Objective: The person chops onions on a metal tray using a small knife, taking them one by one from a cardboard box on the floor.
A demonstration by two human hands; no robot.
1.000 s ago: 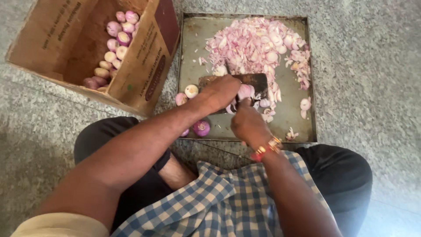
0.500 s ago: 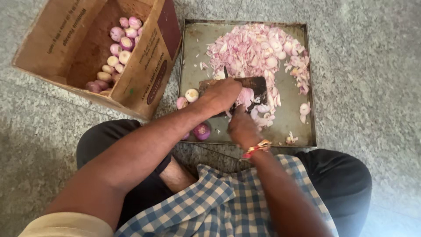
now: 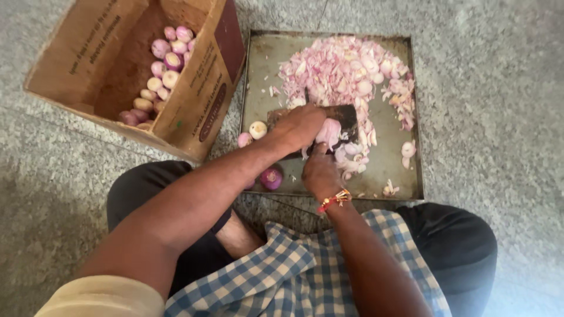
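While the left hand (image 3: 299, 126) presses closed over the dark cleaver blade (image 3: 343, 114) and the right hand (image 3: 320, 170) pinches a peeled onion (image 3: 329, 132) against it on the metal tray (image 3: 411, 188), chopping seems underway; next, probably a steady slice clear of fingertips.

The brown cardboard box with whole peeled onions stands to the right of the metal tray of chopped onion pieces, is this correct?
Not quite. In the head view the brown cardboard box with whole peeled onions stands to the left of the metal tray, not the right. The tray does hold chopped onion pieces.
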